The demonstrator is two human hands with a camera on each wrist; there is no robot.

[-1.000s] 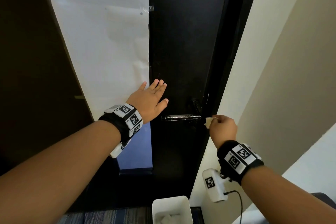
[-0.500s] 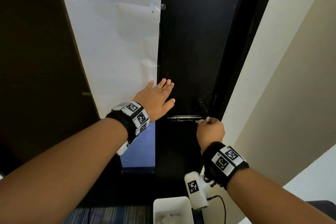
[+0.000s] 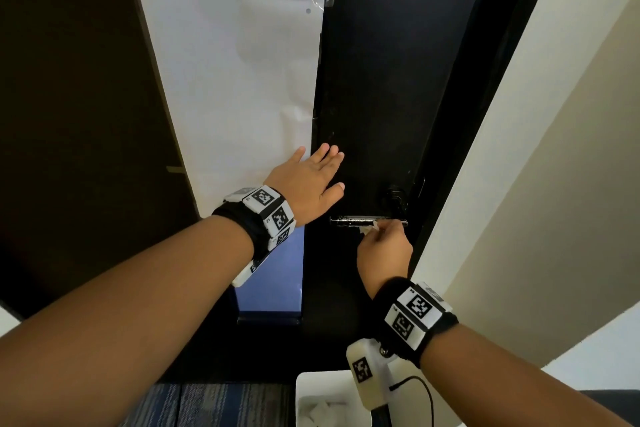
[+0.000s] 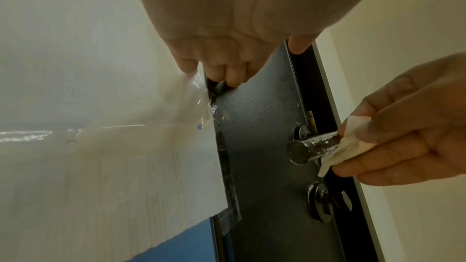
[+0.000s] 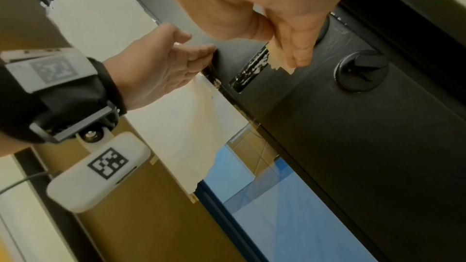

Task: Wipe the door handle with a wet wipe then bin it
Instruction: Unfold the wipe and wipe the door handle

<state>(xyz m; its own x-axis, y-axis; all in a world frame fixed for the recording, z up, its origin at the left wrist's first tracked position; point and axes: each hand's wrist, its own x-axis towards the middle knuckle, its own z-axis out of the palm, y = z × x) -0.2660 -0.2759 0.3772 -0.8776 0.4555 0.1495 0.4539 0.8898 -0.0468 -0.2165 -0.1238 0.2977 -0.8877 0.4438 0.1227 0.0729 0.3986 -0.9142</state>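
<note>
Pinching the wipe point(image 4: 345, 142) between thumb and curled fingers, the right hand point(image 3: 384, 250) sat just below the handle point(image 3: 363, 219), with the folded wipe pressed against the bar's underside near its middle. The handle lay level across the dark door point(image 3: 381, 97): its free end pointed toward the left hand point(image 3: 308, 184) and its root sat at the door's right edge, beneath a round fitting. In the left wrist view the bare stretch of bar ran from the wipe out to the blunt end cap, so the long axis to follow ran leftward from the grip, toward the left hand. That bare stretch glistened, though whether with damp or only its finish could not be told. The right hand's grip was clenched on the wipe alone; the fingers did not wrap the bar itself. The left hand was released, its fingers straight and spread flat on the door above and left of the handle, at the seam with a white sheet point(image 3: 242, 80) taped there, seemingly steadying the door. Of the two, the right was plainly nearer the handle. A white bin point(image 3: 311, 381) stood on the floor below the right wrist, holding what looked like pale crumpled pieces. Wiping looked to be under way, with binning yet to come.
</note>
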